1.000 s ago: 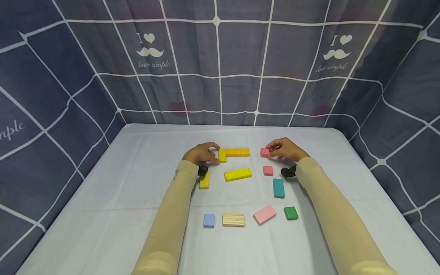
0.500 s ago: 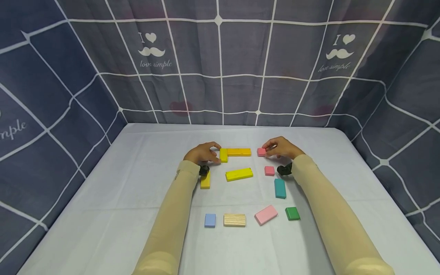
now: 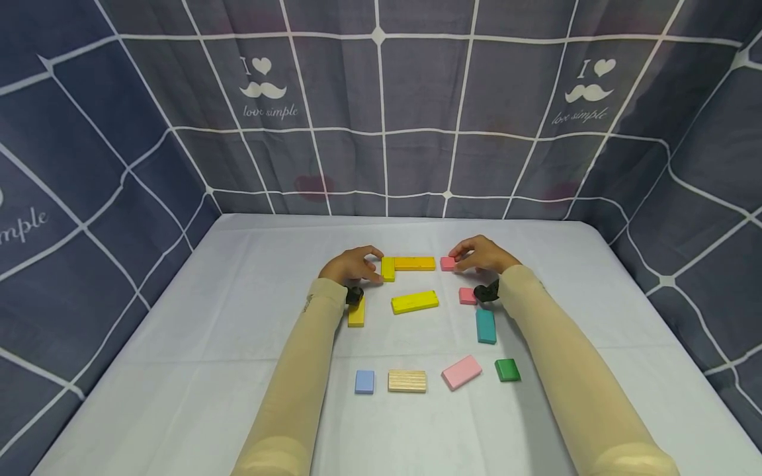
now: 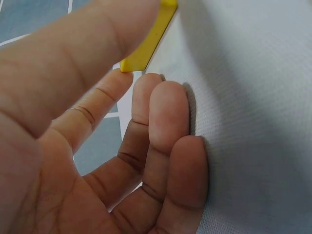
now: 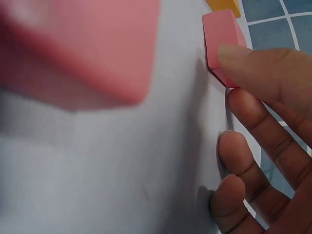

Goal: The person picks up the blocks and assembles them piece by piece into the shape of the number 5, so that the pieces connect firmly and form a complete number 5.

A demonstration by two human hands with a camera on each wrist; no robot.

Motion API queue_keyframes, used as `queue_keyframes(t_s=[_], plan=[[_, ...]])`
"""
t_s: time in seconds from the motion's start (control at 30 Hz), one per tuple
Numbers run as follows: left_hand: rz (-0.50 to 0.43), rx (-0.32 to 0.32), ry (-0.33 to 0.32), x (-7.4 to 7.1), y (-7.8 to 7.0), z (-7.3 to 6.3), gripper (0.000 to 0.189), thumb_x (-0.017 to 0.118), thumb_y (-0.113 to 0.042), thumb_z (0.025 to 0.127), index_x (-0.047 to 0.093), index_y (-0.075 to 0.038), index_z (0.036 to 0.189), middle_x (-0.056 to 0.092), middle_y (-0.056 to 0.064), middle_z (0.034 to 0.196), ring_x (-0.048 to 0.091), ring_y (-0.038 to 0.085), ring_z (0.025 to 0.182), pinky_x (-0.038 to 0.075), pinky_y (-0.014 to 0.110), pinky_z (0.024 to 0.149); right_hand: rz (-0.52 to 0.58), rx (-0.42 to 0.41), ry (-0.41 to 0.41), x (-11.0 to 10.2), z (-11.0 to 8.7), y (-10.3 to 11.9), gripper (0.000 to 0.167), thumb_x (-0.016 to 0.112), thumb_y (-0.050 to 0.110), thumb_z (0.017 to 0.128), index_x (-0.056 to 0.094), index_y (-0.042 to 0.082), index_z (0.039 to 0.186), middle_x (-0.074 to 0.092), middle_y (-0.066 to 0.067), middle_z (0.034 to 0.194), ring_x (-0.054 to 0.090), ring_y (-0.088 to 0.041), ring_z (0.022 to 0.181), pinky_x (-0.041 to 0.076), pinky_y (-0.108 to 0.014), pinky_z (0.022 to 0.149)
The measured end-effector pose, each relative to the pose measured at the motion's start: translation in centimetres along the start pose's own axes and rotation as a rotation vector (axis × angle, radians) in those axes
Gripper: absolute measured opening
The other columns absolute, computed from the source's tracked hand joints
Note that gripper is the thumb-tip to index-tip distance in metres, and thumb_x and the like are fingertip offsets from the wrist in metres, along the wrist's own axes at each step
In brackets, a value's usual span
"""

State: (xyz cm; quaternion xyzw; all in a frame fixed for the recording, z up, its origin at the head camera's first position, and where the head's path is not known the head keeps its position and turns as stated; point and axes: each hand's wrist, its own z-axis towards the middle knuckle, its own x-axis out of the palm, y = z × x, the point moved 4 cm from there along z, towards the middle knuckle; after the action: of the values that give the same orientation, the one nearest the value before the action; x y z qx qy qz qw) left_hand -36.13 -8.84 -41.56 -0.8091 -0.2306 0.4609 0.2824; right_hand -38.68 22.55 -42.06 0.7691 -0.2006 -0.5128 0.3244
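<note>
1. Beige cloth along both forearms: a left sleeve (image 3: 290, 383) running from 7 o'clock toward 1, a right sleeve (image 3: 565, 357) running from 5 o'clock toward 11, both above a white tabletop (image 3: 238, 330).
2. Beyond the left cuff, a left hand (image 3: 350, 265) turned inward, low over the cloth, pointing toward 3 o'clock.
3. Pinched there between thumb and index, a short yellow block (image 3: 388, 270): index at its 12 o'clock end, thumb at its 6 o'clock end. In the left wrist view, three other fingers loosely curled beside the cloth, away from the block.
4. Touching the short yellow block on its 3 o'clock side, an orange block (image 3: 415, 264) lying lengthwise.
5. Beyond the right cuff, a right hand (image 3: 487, 254) bent inward, pointing toward 9 o'clock.
6. Pinched between its thumb and index, a small pink block (image 3: 447, 264), just beside the orange block's 3 o'clock end, with a narrow gap between. In the right wrist view, remaining fingers loosely bent, clear of the block.
7. Toward 5 o'clock from there, a second pink block (image 3: 467, 296); probably also the large blurred shape in the right wrist view, though too soft for certainty.
8. Toward 6 o'clock from the orange block, a slanted yellow block (image 3: 415, 302).
</note>
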Motion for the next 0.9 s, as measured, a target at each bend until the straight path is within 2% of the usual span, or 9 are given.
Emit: queue_keyframes(t_s=[0.17, 0.4, 0.67, 0.9], plan=[[0.005, 0.005, -0.002, 0.07, 0.11, 0.07, 0.067, 0.088, -0.017, 0.092, 0.058, -0.021, 0.152, 0.065, 0.011, 0.135, 0.056, 0.025, 0.107, 0.047, 0.039, 0.100, 0.000, -0.018, -0.004, 0.19, 0.21, 0.31, 0.041, 0.082, 0.011, 0.095, 0.072, 0.000, 0.133, 0.068, -0.018, 0.127, 0.054, -0.029, 0.108, 0.049, -0.033, 0.080], [0.010, 0.008, -0.001, 0.04, 0.14, 0.20, 0.067, 0.088, -0.018, 0.092, 0.058, -0.021, 0.152, 0.065, 0.012, 0.137, 0.057, 0.026, 0.109, 0.048, 0.041, 0.104, -0.004, -0.003, 0.001, 0.49, 0.41, 0.56, 0.042, 0.082, 0.014, 0.095, 0.073, 0.002, 0.134, 0.067, -0.018, 0.128, 0.053, -0.031, 0.112, 0.049, -0.035, 0.083], [0.001, 0.012, 0.006, 0.00, 0.12, 0.13, 0.066, 0.088, -0.017, 0.092, 0.058, -0.020, 0.152, 0.065, 0.012, 0.139, 0.057, 0.027, 0.112, 0.048, 0.041, 0.105, -0.001, -0.025, 0.012, 0.67, 0.78, 0.63, 0.042, 0.083, 0.014, 0.095, 0.073, 0.001, 0.133, 0.069, -0.017, 0.125, 0.054, -0.030, 0.109, 0.050, -0.034, 0.080], [0.010, 0.007, 0.002, 0.03, 0.11, 0.09, 0.065, 0.088, -0.017, 0.092, 0.059, -0.021, 0.151, 0.065, 0.012, 0.139, 0.057, 0.026, 0.113, 0.048, 0.041, 0.107, 0.002, -0.019, 0.008, 0.83, 0.91, 0.68, 0.042, 0.084, 0.014, 0.095, 0.073, 0.001, 0.133, 0.069, -0.016, 0.122, 0.054, -0.030, 0.109, 0.049, -0.034, 0.082]])
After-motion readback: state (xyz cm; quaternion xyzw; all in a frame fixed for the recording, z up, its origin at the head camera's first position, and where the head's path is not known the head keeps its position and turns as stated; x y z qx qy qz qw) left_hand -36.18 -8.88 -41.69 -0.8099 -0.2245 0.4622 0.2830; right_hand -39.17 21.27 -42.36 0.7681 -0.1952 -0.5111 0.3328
